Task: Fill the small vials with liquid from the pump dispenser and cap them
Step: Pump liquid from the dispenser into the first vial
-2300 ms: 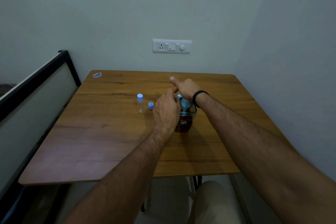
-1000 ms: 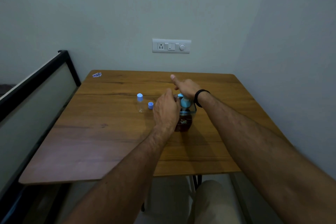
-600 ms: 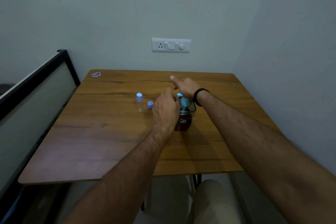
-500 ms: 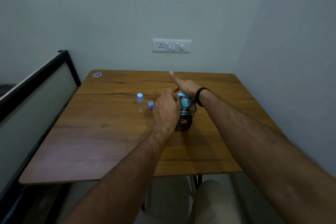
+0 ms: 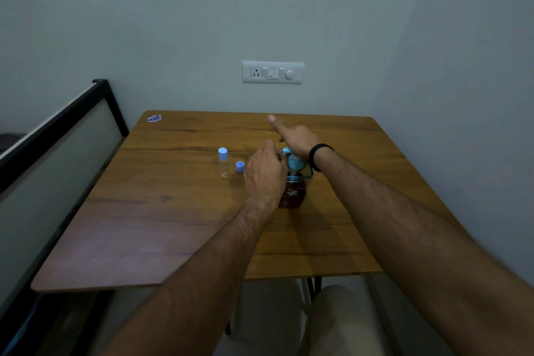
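At frame centre the right hand (image 5: 294,139) rests its palm on the blue pump head of the dispenser (image 5: 293,182), index finger stretched out. The left hand (image 5: 264,173) curls at the nozzle, its grip apparently pinching an open vial, though the vial itself is hidden. A capped vial (image 5: 223,162) and a loose cap (image 5: 239,166) stand just left on the worktop (image 5: 173,225). Pressing slowly, mouth held squarely under the spout, should prevent spills.

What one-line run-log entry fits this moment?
right hand presses blue pump | left hand at spout | capped clear vial aside
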{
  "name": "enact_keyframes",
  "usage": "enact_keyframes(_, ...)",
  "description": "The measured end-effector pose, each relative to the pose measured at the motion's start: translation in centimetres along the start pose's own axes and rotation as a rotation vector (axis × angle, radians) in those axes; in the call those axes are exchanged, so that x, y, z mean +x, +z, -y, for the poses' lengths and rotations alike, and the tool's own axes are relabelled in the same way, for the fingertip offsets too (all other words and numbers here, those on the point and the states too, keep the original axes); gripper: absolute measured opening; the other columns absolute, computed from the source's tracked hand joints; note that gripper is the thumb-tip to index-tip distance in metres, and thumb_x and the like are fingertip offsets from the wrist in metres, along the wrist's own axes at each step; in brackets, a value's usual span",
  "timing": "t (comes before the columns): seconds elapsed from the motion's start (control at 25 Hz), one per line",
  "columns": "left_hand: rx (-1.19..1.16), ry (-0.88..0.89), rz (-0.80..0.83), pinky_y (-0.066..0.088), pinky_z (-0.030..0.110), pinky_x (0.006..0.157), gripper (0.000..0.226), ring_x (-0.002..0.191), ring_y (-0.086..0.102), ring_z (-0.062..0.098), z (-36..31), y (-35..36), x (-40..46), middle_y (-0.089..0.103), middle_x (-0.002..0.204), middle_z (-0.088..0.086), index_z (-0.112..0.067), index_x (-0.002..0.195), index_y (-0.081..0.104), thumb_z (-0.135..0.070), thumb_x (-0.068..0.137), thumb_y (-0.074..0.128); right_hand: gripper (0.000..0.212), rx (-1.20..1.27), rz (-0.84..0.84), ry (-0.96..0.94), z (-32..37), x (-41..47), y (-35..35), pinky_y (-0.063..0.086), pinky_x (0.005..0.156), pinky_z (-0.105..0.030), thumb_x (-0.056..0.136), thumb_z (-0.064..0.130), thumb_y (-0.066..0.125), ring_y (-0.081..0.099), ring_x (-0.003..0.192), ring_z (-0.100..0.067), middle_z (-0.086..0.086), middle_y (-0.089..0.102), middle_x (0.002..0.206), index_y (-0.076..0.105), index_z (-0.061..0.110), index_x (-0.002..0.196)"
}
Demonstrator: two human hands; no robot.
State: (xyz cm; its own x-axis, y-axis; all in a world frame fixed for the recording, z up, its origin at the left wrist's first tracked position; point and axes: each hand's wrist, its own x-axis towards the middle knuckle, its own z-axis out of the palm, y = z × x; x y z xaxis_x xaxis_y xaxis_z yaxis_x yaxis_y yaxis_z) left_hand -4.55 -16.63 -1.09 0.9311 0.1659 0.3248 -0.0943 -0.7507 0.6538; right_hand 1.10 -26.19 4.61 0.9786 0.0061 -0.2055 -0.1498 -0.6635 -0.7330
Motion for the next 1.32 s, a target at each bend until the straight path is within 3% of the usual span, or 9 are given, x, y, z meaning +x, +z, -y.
enact_keyframes(0.12,0.006,-0.006,0.001,0.037,0.026,0.069,0.016,0.082,0.053,0.013,-0.1,0.0,0.0,0.055,0.088,-0.004,-0.021,0.094,0.043,-0.026,0.102,0.056,0.070,-0.093,-0.070,-0.039,0.0,0.6,0.2,0.053,0.084,-0.040,0.095,0.071,0.046,0.065,0.097,-0.024,-0.007,0.071,0.117,0.073,0.008,0.110)
enact_keyframes(0.24,-0.011,-0.005,0.000,0.041,0.027,0.070,0.012,0.083,0.055,0.014,-0.1,0.0,0.0,0.056,0.089,-0.004,-0.020,0.096,0.046,-0.026,0.102,0.055,0.091,-0.054,0.129,0.075,0.9,-0.6,-1.2,0.043,0.084,-0.040,0.084,0.088,0.039,0.055,0.102,-0.023,0.000,0.056,0.117,0.067,0.013,0.128)
enact_keyframes(0.32,-0.021,-0.002,-0.011,0.044,0.028,0.071,0.008,0.085,0.056,0.014,0.0,0.1,0.0,0.056,0.090,-0.005,-0.019,0.099,0.050,-0.026,0.103,0.054,0.095,-0.018,0.174,0.098,0.9,-1.0,-1.3,0.039,0.083,-0.040,0.081,0.091,0.035,0.053,0.100,-0.022,0.000,0.052,0.112,0.067,0.015,0.129)
enact_keyframes(0.48,-0.027,0.002,-0.005,0.041,0.025,0.071,0.008,0.084,0.053,0.011,0.1,0.2,0.1,0.056,0.092,-0.006,-0.017,0.104,0.053,-0.025,0.102,0.055,0.066,-0.076,-0.033,-0.037,0.3,-0.2,0.0,0.041,0.068,-0.032,0.097,0.069,0.043,0.057,0.077,-0.011,-0.002,0.070,0.119,0.077,0.013,0.104)
enact_keyframes(0.56,-0.027,-0.004,-0.008,0.045,0.027,0.071,0.008,0.083,0.055,0.012,0.2,0.2,0.2,0.056,0.090,-0.006,-0.019,0.103,0.052,-0.026,0.103,0.055,0.069,-0.097,-0.006,-0.038,0.4,0.0,-0.2,0.042,0.069,-0.031,0.096,0.071,0.042,0.058,0.081,-0.013,-0.004,0.069,0.122,0.077,0.013,0.107)
enact_keyframes(0.72,-0.034,0.000,0.000,0.050,0.031,0.074,0.012,0.085,0.057,0.014,0.1,0.1,0.1,0.057,0.090,-0.005,-0.022,0.096,0.046,-0.027,0.103,0.055,0.094,-0.039,0.142,0.072,0.9,-1.1,-1.2,0.040,0.083,-0.040,0.082,0.090,0.033,0.053,0.098,-0.022,-0.001,0.053,0.110,0.072,0.014,0.120)
enact_keyframes(0.92,-0.002,-0.009,-0.008,0.035,0.025,0.067,0.015,0.080,0.051,0.012,-0.1,0.0,0.1,0.053,0.087,-0.005,-0.021,0.094,0.043,-0.024,0.102,0.054,0.067,-0.103,-0.057,-0.057,0.4,-0.2,0.1,0.043,0.072,-0.034,0.097,0.069,0.043,0.058,0.077,-0.014,-0.004,0.073,0.110,0.079,0.012,0.096)
enact_keyframes(1.12,-0.031,-0.016,0.009,0.042,0.025,0.071,0.013,0.084,0.056,0.012,-0.1,0.0,0.0,0.056,0.090,-0.005,-0.021,0.097,0.045,-0.027,0.103,0.056,0.090,-0.040,0.127,0.051,0.9,-1.3,-1.2,0.038,0.083,-0.039,0.085,0.088,0.033,0.052,0.098,-0.020,0.001,0.052,0.110,0.072,0.014,0.120)
enact_keyframes(1.32,-0.022,-0.005,0.001,0.043,0.028,0.069,0.014,0.082,0.055,0.015,0.1,0.2,0.2,0.056,0.087,-0.003,-0.020,0.095,0.045,-0.025,0.102,0.055,0.072,-0.067,-0.057,-0.033,0.3,-0.1,0.0,0.046,0.074,-0.035,0.092,0.076,0.044,0.061,0.078,-0.014,-0.005,0.074,0.107,0.079,0.012,0.091)
